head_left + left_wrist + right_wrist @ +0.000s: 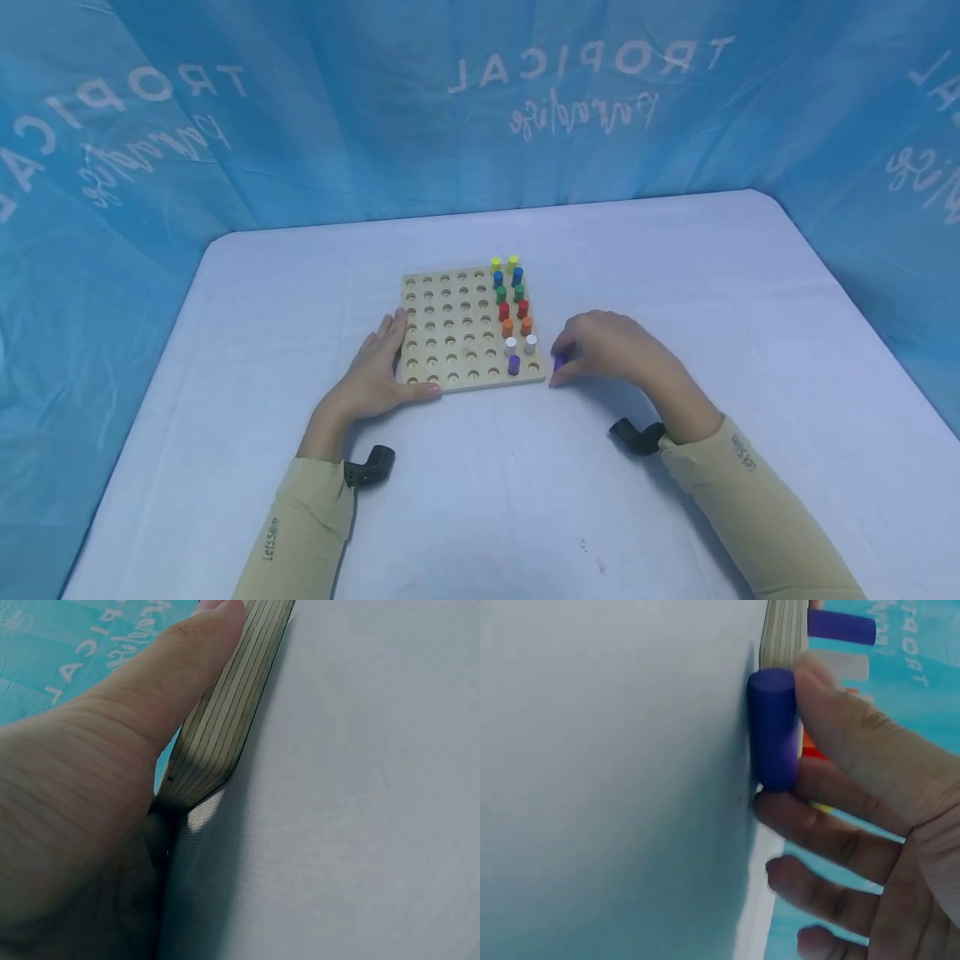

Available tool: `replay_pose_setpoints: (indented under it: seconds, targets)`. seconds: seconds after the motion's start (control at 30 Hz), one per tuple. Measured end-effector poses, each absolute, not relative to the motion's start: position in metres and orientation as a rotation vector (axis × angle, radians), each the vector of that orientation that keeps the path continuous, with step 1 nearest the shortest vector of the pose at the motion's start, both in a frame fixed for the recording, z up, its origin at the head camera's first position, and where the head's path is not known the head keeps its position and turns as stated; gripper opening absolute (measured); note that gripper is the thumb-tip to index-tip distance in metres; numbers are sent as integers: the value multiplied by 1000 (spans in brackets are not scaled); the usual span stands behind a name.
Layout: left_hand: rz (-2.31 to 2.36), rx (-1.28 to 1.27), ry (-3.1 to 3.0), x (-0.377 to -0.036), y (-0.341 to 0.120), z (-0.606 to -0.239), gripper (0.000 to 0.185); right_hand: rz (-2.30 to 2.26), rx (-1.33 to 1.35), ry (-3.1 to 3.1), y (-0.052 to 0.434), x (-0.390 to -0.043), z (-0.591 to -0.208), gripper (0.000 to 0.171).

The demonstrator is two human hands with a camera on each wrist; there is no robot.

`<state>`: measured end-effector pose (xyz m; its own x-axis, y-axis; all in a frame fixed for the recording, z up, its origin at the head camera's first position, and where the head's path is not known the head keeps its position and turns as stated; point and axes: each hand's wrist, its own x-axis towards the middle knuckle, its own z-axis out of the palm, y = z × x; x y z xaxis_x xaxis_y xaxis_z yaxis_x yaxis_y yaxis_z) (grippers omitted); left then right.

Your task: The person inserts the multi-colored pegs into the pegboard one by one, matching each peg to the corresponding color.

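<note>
A wooden pegboard (450,333) with rows of round holes lies on the white table. Its right two columns hold coloured pegs (512,300): yellow, blue, green, red, orange, white, and one purple peg (513,364). My left hand (378,371) rests flat against the board's left front corner, thumb along its edge (217,720). My right hand (607,350) is just right of the board and pinches a loose purple peg (774,727) lying on the table, also seen as the purple peg (559,361) at my fingertips.
The white table (712,292) stretches around the board on all sides. A blue printed cloth (450,100) walls the table at the back and both sides. Black wrist mounts (371,467) sit under both forearms.
</note>
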<state>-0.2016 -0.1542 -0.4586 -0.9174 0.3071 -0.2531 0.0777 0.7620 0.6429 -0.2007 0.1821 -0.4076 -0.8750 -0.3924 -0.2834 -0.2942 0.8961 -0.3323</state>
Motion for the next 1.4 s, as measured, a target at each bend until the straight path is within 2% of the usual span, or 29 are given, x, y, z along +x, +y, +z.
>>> replay_pose_setpoints:
  seconds: [0.47, 0.77, 1.03, 1.4]
  targets:
    - [941, 310, 2619, -201, -155, -458, 133, -797, -545, 2612, 196, -217, -426, 40]
    - [942, 312, 2618, -200, -156, -459, 133, -951, -551, 2594, 200, -220, -433, 34]
    - [936, 288, 2612, -200, -155, -459, 134, -1020, -468, 2654, 196, -218, -428, 35]
    - [919, 290, 2618, -200, -154, -458, 134, -1111, -599, 2603, 186, -210, -411, 27]
